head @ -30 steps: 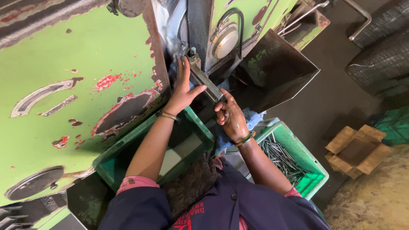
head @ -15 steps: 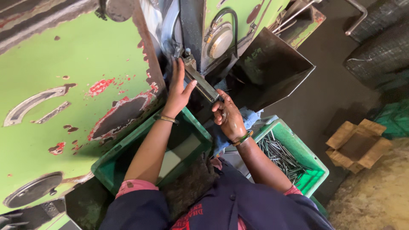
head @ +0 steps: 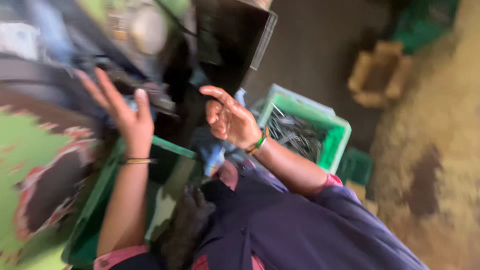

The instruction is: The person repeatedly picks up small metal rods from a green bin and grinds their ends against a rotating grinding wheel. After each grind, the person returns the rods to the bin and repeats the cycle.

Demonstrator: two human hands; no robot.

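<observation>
Nearest the camera lay the person's dark purple cloth sleeves (head: 300, 225). Beyond them, the left hand (head: 127, 115) was raised with fingers spread apart, holding nothing, just in front of the blurred grey metal part of the green machine (head: 150, 95). The right hand (head: 232, 120), to the right of that machine part, had its fingers loosely curled and apart; it gripped nothing visible. Farther right of the machine sat a green plastic crate (head: 335, 145) of thin grey metal rods (head: 295, 135). Farthest stood an open brown cardboard box (head: 380, 75).
</observation>
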